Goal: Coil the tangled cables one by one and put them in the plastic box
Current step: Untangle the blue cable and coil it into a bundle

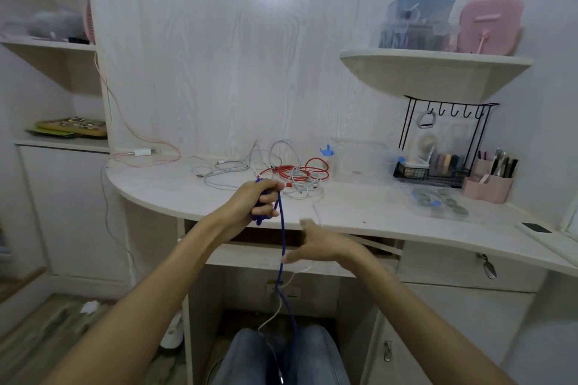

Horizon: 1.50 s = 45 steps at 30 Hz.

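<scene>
Item: thin blue braided cable (283, 237). Location: partly gathered in the left hand (261, 201), whose fingers (268, 213) are curled round a small bundle of loops held just above the front edge of the pale wood-grain worktop (359, 209). From those fingers the free length hangs straight down, passes the tips of the right hand (316, 248) and trails to the lap, its plug end low in the picture.

Right hand: fingers straight and spread wide, holding nothing; the fingertips lie against or just beside the hanging strand, and contact cannot be told.

Step in hand, by judgement: coiling the first cable, part wound, a long tail left.

Next move calls for: the right fingers to take the strand below the left fingers and lift it over as a new loop, keeping the thin white cable (275, 309) that hangs alongside it out of the coil.

Remaining stock: tangled heap of red and white cables (294, 173), beyond the left fingers on the worktop. Destination: clear plastic box (359, 159), beyond and to the right of the right fingers, beside the heap.

Writing, brands, labels: none legible.
</scene>
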### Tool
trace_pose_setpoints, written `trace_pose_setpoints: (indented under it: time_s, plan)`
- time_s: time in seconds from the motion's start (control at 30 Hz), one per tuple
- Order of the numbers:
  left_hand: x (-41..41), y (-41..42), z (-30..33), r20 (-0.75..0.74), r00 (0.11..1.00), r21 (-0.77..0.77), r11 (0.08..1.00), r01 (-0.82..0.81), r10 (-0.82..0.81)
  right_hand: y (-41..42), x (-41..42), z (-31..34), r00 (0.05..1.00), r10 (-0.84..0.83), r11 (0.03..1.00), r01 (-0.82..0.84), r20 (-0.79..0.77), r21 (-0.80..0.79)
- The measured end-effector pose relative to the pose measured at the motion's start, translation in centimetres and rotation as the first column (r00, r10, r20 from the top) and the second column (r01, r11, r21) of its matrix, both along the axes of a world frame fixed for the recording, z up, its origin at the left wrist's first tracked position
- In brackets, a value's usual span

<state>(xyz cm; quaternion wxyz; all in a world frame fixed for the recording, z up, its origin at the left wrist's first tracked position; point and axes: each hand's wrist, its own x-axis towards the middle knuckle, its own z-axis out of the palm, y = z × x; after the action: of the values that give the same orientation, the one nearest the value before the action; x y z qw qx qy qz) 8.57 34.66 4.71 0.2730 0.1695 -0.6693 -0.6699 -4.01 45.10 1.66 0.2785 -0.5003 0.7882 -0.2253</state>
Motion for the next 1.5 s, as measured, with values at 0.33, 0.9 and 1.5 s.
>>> trace_pose_setpoints:
  time_s: [0.33, 0.9, 1.5]
  plan:
    - [0.6, 1.6, 2.0, -0.513, 0.853, 0.51, 0.766, 0.39, -0.092, -2.4, 3.1, -0.4, 0.95, 0.135, 0.873, 0.021, 0.282, -0.487]
    - [0.8, -0.8, -0.5, 0.393, 0.919, -0.45, 0.869, 0.206, -0.015, 2.4, 0.9, 8.6, 0.868, 0.494, 0.867, -0.496, -0.045, -0.057]
    - [-0.9, 3.5, 3.5, -0.54, 0.806, 0.38, 0.784, 0.492, -0.244, -0.7, -0.7, 3.3, 0.967, -0.018, 0.823, 0.158, 0.252, -0.545]
